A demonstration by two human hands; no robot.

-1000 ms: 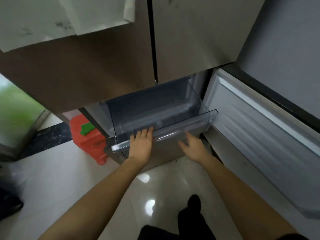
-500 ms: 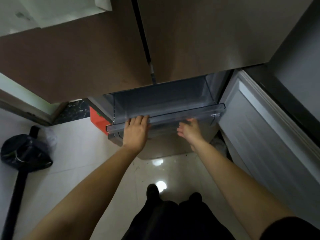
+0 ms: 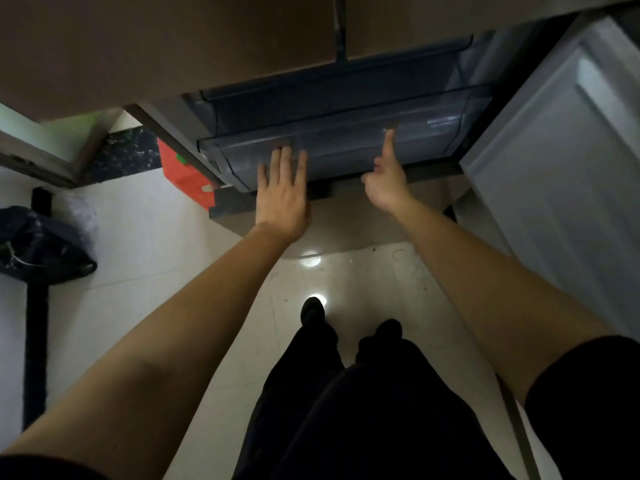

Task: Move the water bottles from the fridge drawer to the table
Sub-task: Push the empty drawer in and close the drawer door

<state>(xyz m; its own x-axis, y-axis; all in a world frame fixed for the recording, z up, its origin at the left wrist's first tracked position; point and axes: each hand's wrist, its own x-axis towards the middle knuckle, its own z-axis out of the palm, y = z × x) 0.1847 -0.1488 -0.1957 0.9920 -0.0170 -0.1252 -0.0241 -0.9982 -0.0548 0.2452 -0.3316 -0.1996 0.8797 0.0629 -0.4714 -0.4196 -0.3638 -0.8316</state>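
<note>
Item: fridge drawer, translucent plastic.
- Left hand: flat, fingers straight against the drawer front, holding nothing.
- Right hand: one finger stretched up to the front, the rest loosely curled, holding nothing.
- Water bottles: none visible in the drawer; the table is out of view.
- Risks: uneven pressure could skew and jam the drawer; fingertips could be pinched at its rim.
- Writing and brands: none legible.

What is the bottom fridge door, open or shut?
Open: the door stands swung out on the right, its white inner side showing, leaving the clear drawer uncovered.
</note>
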